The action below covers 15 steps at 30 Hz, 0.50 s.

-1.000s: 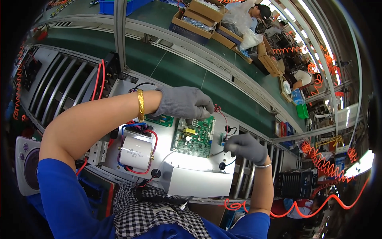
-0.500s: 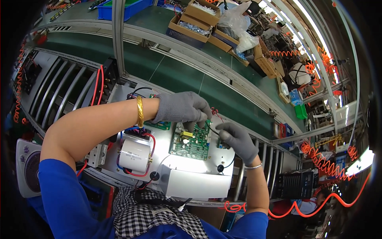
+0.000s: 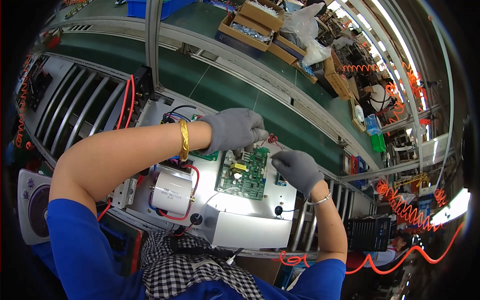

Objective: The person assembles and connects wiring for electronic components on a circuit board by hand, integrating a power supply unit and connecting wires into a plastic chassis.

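Above the green circuit board [image 3: 243, 181], a snag risk at one o'clock

Flat on its metal plate [image 3: 209, 172] lies our board; at its twelve o'clock our left hand [image 3: 235, 131] curls downward, partly closed; at three o'clock our right hand [image 3: 298, 172] bends thumb and fingertips close together; we cannot tell whether either grips anything; red wires [image 3: 272, 140] loop between the two, so a careless sweep could, we judge, catch and tug them; clumsy pressure from twelve could flex the board or knock the yellow component [image 3: 238, 167].

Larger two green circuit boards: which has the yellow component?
The right board, its far side under the left hand, has the yellow component. The left board, partly hidden by the left wrist, shows none.
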Each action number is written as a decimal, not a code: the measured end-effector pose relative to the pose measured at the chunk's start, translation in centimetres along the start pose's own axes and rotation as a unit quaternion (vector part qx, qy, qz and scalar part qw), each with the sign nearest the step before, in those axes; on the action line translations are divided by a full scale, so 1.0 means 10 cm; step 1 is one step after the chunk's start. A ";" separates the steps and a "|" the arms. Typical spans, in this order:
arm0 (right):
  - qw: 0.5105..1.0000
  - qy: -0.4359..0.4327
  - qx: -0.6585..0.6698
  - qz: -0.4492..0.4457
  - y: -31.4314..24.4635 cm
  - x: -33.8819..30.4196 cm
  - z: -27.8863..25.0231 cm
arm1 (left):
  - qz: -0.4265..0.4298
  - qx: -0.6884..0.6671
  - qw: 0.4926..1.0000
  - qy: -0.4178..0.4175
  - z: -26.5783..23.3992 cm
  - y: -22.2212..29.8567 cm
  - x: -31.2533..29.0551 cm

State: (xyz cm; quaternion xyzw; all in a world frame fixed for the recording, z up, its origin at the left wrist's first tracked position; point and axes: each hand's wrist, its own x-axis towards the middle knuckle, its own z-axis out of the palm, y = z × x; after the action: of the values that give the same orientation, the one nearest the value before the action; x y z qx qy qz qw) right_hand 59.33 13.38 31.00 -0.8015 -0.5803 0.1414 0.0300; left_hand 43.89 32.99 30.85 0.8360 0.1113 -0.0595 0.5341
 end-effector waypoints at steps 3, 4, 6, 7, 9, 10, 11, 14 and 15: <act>0.993 -0.092 -0.025 0.075 0.06 0.00 0.10 | 0.035 0.012 0.999 0.021 -0.03 -0.03 -0.02; 0.992 -0.090 -0.007 0.088 0.09 -0.01 0.13 | 0.047 0.024 0.998 0.021 -0.04 -0.04 -0.02; 0.991 -0.089 0.010 0.101 0.10 0.00 0.16 | 0.054 0.017 0.998 0.017 -0.04 -0.06 -0.01; 0.990 -0.089 0.011 0.111 0.10 0.00 0.17 | 0.061 0.013 0.998 0.011 -0.04 -0.05 0.00; 0.989 -0.089 0.012 0.121 0.13 -0.01 0.19 | 0.051 -0.003 0.999 0.002 -0.05 -0.03 -0.02; 0.988 -0.087 0.043 0.119 0.17 -0.01 0.20 | 0.040 -0.018 0.999 -0.006 -0.06 -0.02 -0.03; 0.987 -0.084 0.074 0.117 0.19 -0.02 0.20 | 0.041 -0.018 0.999 -0.005 -0.07 0.00 -0.04; 0.986 -0.090 0.072 0.121 0.18 -0.01 0.20 | 0.054 -0.003 0.999 -0.003 -0.08 0.01 -0.04; 0.986 -0.089 0.071 0.121 0.17 -0.01 0.19 | 0.052 -0.002 0.999 -0.006 -0.08 0.01 -0.03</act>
State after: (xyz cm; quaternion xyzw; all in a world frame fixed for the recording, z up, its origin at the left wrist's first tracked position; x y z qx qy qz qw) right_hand 60.43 12.54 28.82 -0.8460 -0.4674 0.2557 0.0180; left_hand 43.60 33.59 31.31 0.8394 0.0649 -0.0362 0.5384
